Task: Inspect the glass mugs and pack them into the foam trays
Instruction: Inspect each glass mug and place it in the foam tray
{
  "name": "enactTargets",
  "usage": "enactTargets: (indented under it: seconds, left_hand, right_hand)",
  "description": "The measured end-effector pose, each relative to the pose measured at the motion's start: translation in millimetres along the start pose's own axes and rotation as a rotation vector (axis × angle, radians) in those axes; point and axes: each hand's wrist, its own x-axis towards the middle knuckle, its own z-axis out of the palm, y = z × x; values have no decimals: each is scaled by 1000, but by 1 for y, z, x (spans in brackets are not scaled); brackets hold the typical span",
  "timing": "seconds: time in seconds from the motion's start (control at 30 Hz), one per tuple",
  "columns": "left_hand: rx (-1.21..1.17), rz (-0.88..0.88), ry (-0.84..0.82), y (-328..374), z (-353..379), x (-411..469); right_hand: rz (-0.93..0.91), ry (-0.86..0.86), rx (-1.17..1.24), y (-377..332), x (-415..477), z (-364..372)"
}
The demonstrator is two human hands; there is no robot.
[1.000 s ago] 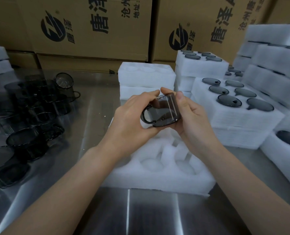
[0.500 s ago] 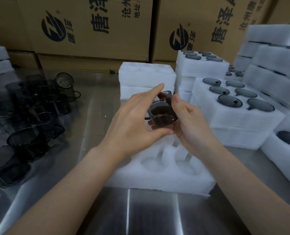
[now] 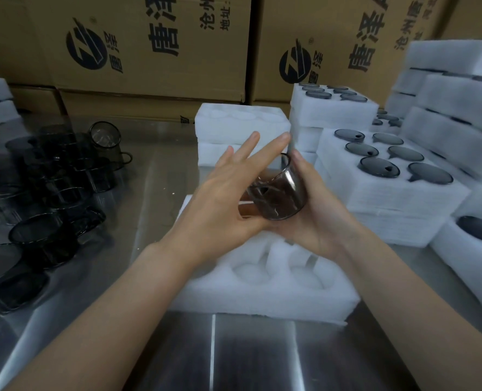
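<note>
Cardboard boxes (image 3: 155, 52) wall off the far side. Steel worktop (image 3: 234, 356) runs from there to the near edge. Right side: stacks of filled foam trays (image 3: 389, 198), dark mugs seated in the pockets. Far centre: short stack of spare trays (image 3: 242, 122). Near centre: one empty foam tray (image 3: 262, 303), no mug in the pockets I can see. Left: cluster of loose mugs (image 3: 50, 179), packed tight, some touching.

The mug being checked (image 3: 279, 193) is held tilted in the air over the far half of the empty tray. The right hand (image 3: 316, 218) cups it from the right and underneath, thumb up along the rim. The left hand (image 3: 223, 204) is flat, fingers straight and splayed, palm against the mug's left side, not wrapped round it.

Risks as I see them:
- Only one hand really grips and smooth glass is slick, so a slip while turning is likely. Foam is below, but a bounce reaches bare steel.
- The filled stack is just right of the right hand; swinging wide could clip a seated mug.
- Can't tell where the handle points. If it misses the pocket's notch, the mug seats crooked.
</note>
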Motion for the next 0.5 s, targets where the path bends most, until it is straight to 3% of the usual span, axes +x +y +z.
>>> enactTargets:
  seconds: [0.23,0.5]
  left_hand:
    - [-5,-119,-96,1,-2,2]
    - [39,-54,30,5,2,-3]
  right_hand:
    - [-127,78,-41,3,-3,-2]
    - [-274,264,-157,7,0,0]
